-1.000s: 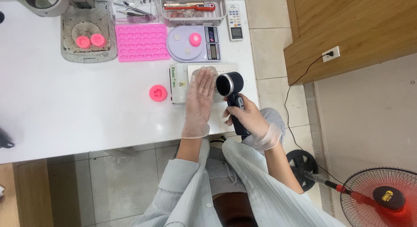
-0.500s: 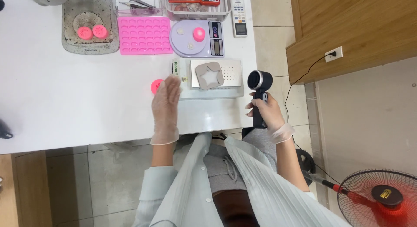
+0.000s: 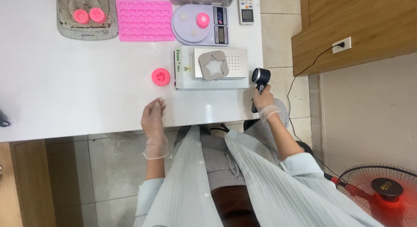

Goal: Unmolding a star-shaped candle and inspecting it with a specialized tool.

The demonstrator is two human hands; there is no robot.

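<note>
Nearest the body, the left hand (image 3: 154, 116), in a thin clear glove, rests over the front of the white tabletop (image 3: 78, 101) with fingers loosely curled and nothing in it. Half a second ago it lay flat beside the small round pink moulded piece (image 3: 161, 76); now it has drawn back toward the edge, so that piece sits free, just beyond the fingertips and apart from them.

The right hand (image 3: 263, 104), also gloved, is closed around the grip of a black handheld blower with a round nozzle (image 3: 260, 75). A second ago the nozzle hung over the machine; it is now held off the tabletop's right edge, beside the machine rather than above it.

That white flat box-shaped machine (image 3: 211, 69) carries a grey mould with a star-shaped hollow (image 3: 213, 65), uncovered, since both hands have left it.

Farther back stand a lilac digital kitchen scale (image 3: 184, 25) with a pink ball (image 3: 203, 19) on its pan, a pink silicone tray of many small cavities (image 3: 145, 20), and a grey square tray (image 3: 65, 27) holding two pink discs (image 3: 89, 15).
</note>
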